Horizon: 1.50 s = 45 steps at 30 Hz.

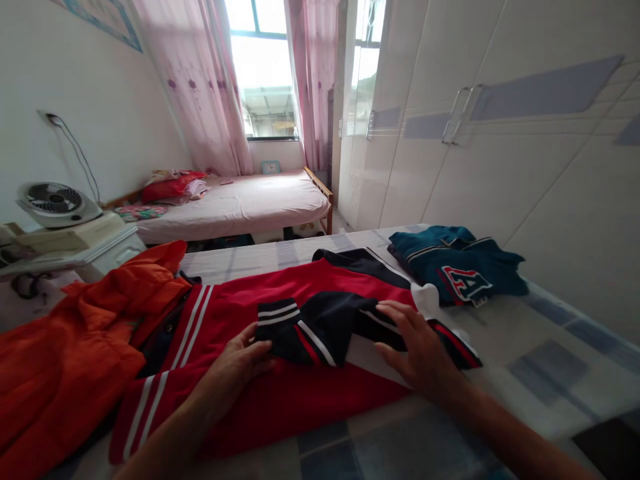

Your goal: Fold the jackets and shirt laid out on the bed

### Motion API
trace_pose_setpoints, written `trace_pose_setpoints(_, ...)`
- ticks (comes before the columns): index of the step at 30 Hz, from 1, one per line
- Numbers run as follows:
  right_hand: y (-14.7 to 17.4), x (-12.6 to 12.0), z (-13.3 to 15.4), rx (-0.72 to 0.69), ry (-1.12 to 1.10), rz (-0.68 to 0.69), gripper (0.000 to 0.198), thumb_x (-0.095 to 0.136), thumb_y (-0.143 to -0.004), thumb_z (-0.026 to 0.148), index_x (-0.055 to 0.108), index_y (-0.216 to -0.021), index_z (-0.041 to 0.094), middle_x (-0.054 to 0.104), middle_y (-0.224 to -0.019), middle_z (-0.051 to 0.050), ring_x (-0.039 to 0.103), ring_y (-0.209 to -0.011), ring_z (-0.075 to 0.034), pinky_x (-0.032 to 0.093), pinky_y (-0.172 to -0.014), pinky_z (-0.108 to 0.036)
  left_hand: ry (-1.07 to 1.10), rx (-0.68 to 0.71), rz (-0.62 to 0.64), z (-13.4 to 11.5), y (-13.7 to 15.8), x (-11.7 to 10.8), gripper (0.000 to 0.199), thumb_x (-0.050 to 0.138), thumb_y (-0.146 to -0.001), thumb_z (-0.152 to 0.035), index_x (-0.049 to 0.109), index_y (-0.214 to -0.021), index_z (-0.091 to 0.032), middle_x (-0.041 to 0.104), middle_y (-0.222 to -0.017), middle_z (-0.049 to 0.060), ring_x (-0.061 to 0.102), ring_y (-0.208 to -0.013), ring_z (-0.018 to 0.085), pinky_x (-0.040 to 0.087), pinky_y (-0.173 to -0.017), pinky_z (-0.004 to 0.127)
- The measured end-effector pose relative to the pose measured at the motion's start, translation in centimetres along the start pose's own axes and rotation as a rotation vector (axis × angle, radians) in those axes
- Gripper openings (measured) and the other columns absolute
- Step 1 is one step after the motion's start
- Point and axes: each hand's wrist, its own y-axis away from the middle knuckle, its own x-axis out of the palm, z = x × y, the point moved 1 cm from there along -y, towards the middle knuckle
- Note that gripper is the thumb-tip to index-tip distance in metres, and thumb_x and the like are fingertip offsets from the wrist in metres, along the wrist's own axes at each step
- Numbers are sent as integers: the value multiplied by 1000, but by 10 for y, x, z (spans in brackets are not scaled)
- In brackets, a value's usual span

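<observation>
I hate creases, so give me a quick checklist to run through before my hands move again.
1. Left hand at the striped cuff: ok.
2. Firm hold by that hand's fingers: cannot tell; the contact is partly hidden.
3. Right hand on the dark fabric: ok.
4. Dark sleeve lying over the red garment: ok.
5. Sleeve smooth and straight: not ok; it looks bent and rumpled between the hands.
6. Gap between the red garment and the teal garment: cannot tell.
</observation>
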Motion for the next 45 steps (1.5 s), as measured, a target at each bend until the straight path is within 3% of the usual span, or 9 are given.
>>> trace_pose_setpoints(8,29,-3,-57,102,195,139,44,50,-82,21,49,-126,21,52,-132,-11,41,-128,-27,37,-99,-47,102,227,-49,-39,13,-31,23,79,-57,-19,67,-77,-19,73,-82,3,69,-79,22,58,-63,26)
trace_pose_setpoints(13,30,3,-65,71,199,108,36,49,-81,17,58,-116,22,58,-125,-9,44,-125,-27,37,-99,-47,-334,216,-275,-37,28,-83,29,75,-62,-26,68,-89,-20,73,-86,5,69,-81,22,57,-69,24)
trace_pose_setpoints(16,25,6,-64,32,211,105,38,48,-78,12,60,-113,21,59,-124,-9,46,-124,-27,38,-98,-47,-732,401,-397,-31,33,-92,36,59,-76,-37,64,-106,-19,68,-106,7,64,-100,27,54,-84,36)
trace_pose_setpoints(20,22,5,-60,-39,234,122,38,46,-78,10,60,-111,21,59,-123,-9,51,-118,-26,41,-92,-42,-1319,817,-115,-17,36,-81,46,48,-76,-15,59,-119,-26,44,-142,4,37,-133,28,32,-109,47)
trace_pose_setpoints(23,21,3,-58,-58,246,124,25,46,-83,14,62,-100,20,65,-111,-8,59,-104,-24,43,-86,-39,-1534,861,71,-5,34,-73,63,45,-68,-4,58,-122,-32,46,-142,1,34,-135,26,30,-111,48)
trace_pose_setpoints(27,18,-1,-59,-42,221,120,16,46,-86,19,62,-89,21,67,-102,-7,61,-97,-23,44,-83,-37,-1583,776,25,-4,35,-64,66,47,-68,-5,53,-129,-30,56,-127,7,51,-119,27,38,-104,48)
trace_pose_setpoints(33,18,7,-63,-122,173,168,34,49,-81,13,60,-111,22,61,-119,-7,55,-112,-23,42,-92,-41,-1505,671,131,-14,46,-41,57,60,-72,-24,53,-128,-27,52,-130,9,50,-118,29,39,-102,44)
trace_pose_setpoints(38,14,13,-61,-68,179,139,21,47,-86,19,64,-98,22,65,-111,-7,60,-104,-23,44,-87,-40,-1577,681,51,-19,39,-29,43,42,-75,-9,63,-110,-20,60,-101,8,59,-93,21,47,-88,36)
trace_pose_setpoints(45,19,-6,-61,7,50,-60,19,45,-89,27,62,-97,23,67,-107,-6,60,-103,-22,45,-89,-39,-1490,1181,-326,-45,58,-64,16,45,-85,-16,58,-92,-22,57,-106,4,58,-100,20,47,-87,33)
